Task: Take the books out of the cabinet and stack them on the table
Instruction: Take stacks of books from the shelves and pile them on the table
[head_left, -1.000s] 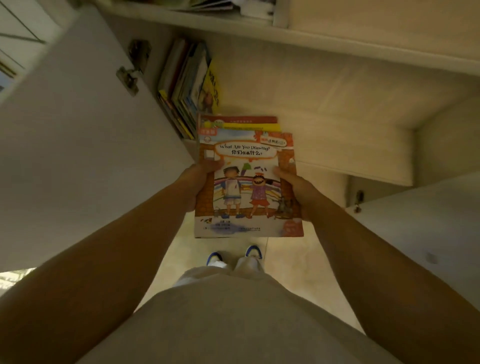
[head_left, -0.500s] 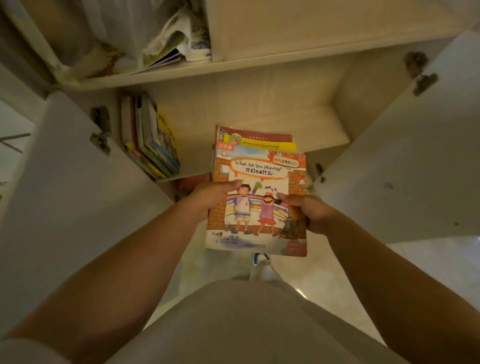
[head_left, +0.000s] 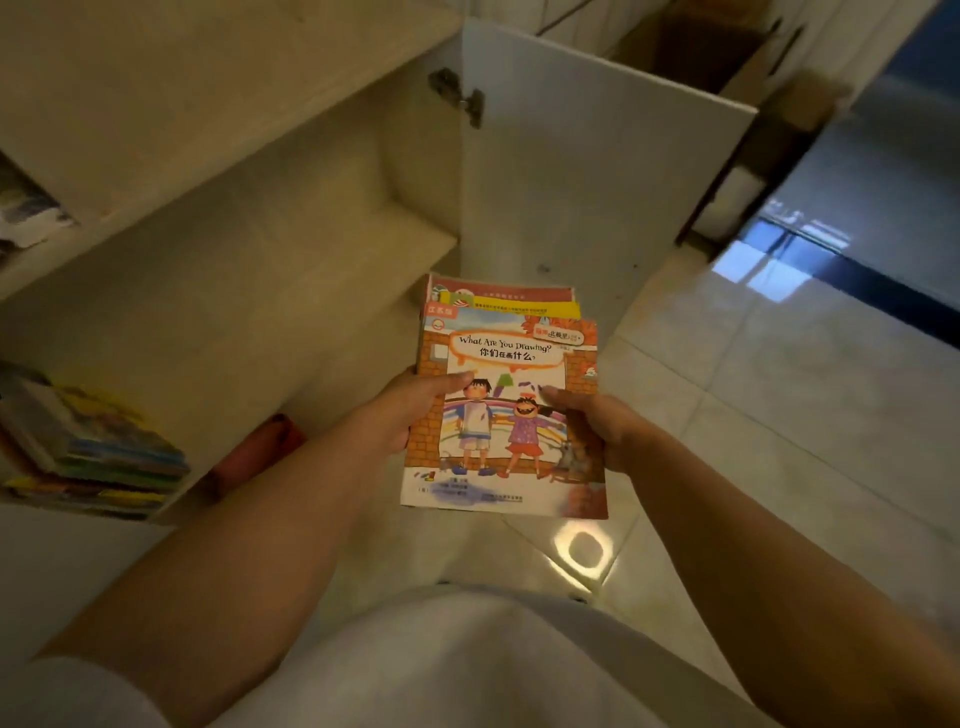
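Cabinet door (head_left: 597, 171) now beside books (head_left: 506, 415)

Dim, warm yellowish light overall. Round lamp glare on the glossy floor (head_left: 584, 552), bluish window reflection upper rt. Shelved books (head_left: 93, 452) at left blurred; wide-angle bending at edges.

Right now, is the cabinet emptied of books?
No, a row of books sits on the cabinet shelf at the left.
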